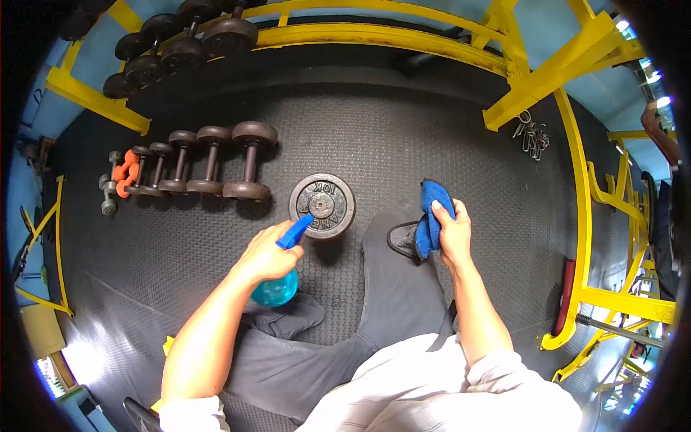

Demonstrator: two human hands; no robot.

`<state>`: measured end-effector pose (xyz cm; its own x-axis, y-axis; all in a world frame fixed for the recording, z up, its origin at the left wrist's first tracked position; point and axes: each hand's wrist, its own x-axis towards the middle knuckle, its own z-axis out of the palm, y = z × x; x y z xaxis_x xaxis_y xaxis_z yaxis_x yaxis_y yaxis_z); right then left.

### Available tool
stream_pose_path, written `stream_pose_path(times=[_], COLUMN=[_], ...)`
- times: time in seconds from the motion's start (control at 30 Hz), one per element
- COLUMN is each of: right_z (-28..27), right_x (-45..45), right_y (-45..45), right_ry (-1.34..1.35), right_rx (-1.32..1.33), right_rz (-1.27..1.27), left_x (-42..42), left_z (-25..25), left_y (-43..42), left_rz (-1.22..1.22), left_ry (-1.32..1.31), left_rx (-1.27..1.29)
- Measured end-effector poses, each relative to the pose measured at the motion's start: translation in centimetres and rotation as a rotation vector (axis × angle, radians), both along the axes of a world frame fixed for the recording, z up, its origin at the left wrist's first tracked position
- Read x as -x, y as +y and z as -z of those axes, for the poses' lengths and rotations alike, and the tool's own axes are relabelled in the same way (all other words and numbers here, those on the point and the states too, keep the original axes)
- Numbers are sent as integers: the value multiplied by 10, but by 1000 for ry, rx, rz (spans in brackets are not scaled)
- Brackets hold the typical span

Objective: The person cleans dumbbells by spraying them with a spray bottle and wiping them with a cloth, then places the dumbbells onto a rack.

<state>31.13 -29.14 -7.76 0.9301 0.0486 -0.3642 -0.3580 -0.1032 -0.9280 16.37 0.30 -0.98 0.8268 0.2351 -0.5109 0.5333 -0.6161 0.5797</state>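
My left hand (268,253) is wrapped round the neck of a spray bottle (276,289) with a blue trigger head and blue-green liquid inside. Its nozzle points toward a round black weight plate (335,189) with raised lettering, which stands on the floor in front of me. A crumpled blue cloth (432,223) is gripped in my right hand (453,229), held above my right shoe (404,239). That hand's thumb presses on top of the cloth.
Left of the weight plate, a row of dumbbells (213,160) stands on the black rubber floor (360,122), two of them orange. A yellow rack (389,34) with more dumbbells runs along the back. Metal clips (531,138) hang at right, near yellow frames (576,194).
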Motion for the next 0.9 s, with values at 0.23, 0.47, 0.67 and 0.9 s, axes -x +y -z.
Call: stream_pose_path(times=[0.23,0.47,0.67,0.9], right_z=[36,69,47,45], right_x=[-2,13,42,4], right_y=[43,166,175,99], right_ry=[-332,-672,-1065,-1194], right_rx=[357,593,735,410], right_rz=[-39,-473,-867,-1114], left_x=[-7,-8,-11,-20], left_z=[4,-26,-42,-48], left_y=[5,25,37,35], left_rz=[51,30,-72,-30], left_ry=[-105,-51,-177,-89], left_rx=[-92,-99,-92,-86])
